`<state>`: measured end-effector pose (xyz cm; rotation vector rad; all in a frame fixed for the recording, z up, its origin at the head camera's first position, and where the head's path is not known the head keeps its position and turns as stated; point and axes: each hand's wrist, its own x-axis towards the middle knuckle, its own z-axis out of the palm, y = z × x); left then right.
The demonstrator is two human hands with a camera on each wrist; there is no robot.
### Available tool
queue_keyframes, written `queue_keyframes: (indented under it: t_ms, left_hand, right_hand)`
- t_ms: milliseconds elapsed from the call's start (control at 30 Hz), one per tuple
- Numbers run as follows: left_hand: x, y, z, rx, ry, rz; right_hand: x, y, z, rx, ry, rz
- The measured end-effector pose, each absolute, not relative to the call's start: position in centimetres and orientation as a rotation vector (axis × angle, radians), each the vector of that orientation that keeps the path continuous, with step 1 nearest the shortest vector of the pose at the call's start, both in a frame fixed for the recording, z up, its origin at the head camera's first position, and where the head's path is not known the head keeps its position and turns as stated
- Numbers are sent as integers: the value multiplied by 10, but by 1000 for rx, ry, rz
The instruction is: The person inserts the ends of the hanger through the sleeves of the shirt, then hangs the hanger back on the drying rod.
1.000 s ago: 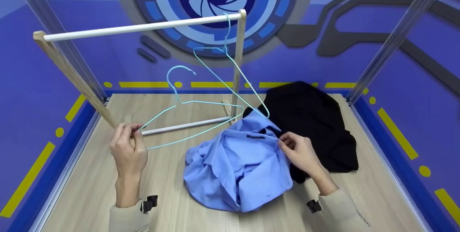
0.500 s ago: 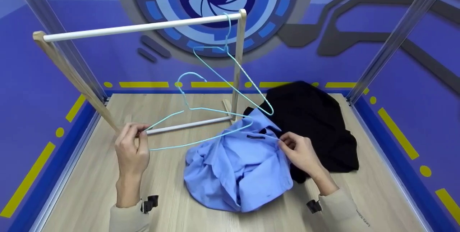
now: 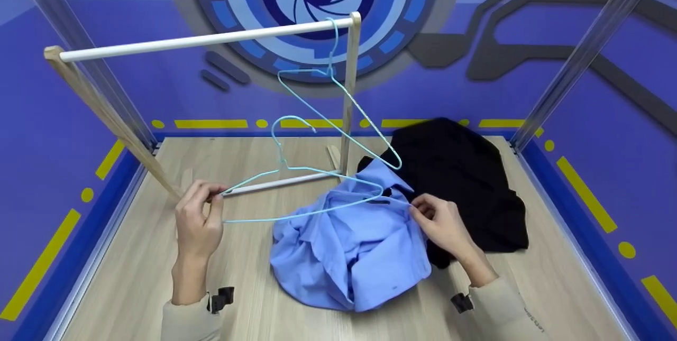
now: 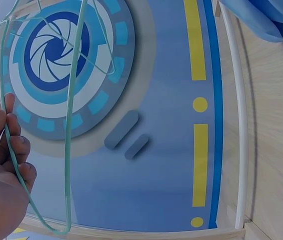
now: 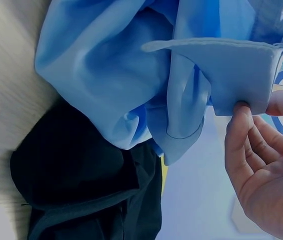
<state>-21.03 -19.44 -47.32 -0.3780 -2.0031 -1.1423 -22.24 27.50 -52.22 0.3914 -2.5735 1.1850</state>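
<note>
My left hand (image 3: 200, 219) pinches one shoulder of a light-blue wire hanger (image 3: 301, 213); its far end reaches over the shirt's collar area. In the left wrist view, thumb and fingers grip the hanger's wire (image 4: 67, 150). A blue collared shirt (image 3: 365, 256) lies bunched on the table, its dark neck label partly behind the hanger wire. With thumb and fingers my right hand (image 3: 444, 224) pinches the shirt's collar edge. In the right wrist view, the collar (image 5: 241, 75) is held up between the fingertips.
A wood-and-white clothes rack (image 3: 211, 40) stands at the back left. From its top bar hangs a second light-blue hanger (image 3: 365, 113), its lower corner near the shirt. A crumpled black garment (image 3: 476, 193) lies at the right. Blue walls enclose the wooden table (image 3: 238, 288).
My left hand has moved slightly right, carrying the hanger right and down until its far end overlaps the shirt's collar. The right hand keeps its hold in the same place.
</note>
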Motion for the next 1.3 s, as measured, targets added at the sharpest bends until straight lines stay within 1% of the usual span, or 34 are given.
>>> queue_keyframes:
  t_ms: [433, 733, 1300]
  left_hand:
    - [-213, -186, -484, -500, -2035, -1163]
    - [-215, -177, -492, -511, -2087, -1234]
    - [-214, -163, -496, -568, -2159, -1265]
  right_hand:
    - [-224, 274, -523, 423, -2566, 1183]
    - [-224, 271, -522, 407, -2568, 1189]
    - [-221, 269, -519, 439, -2566, 1196]
